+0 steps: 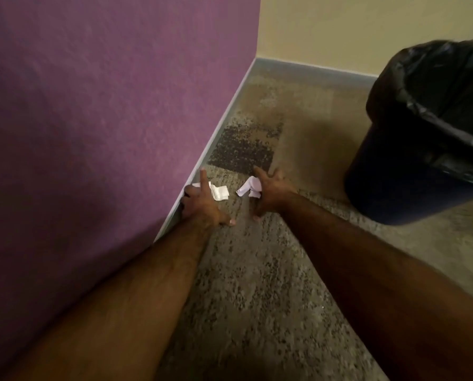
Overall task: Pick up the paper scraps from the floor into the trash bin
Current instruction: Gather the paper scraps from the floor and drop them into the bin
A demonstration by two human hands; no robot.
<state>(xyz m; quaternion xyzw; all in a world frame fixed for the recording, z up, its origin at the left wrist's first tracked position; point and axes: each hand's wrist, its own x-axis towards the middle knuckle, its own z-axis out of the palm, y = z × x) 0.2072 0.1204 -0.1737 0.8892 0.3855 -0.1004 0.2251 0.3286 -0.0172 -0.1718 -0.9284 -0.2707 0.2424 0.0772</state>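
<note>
On the carpet (257,270) by the purple wall (92,105): a flat, folded white scrap (219,192) under the left hand (202,203), forefinger straight, grip unclear; a crumpled white scrap (247,187) touching the right hand (269,193), fingers spread wide.

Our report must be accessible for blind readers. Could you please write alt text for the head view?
Each hand reaches a white paper scrap on speckled carpet by a purple wall: the left hand over the left scrap, the right hand over the right scrap. A bin with a black liner stands at the right.
</note>
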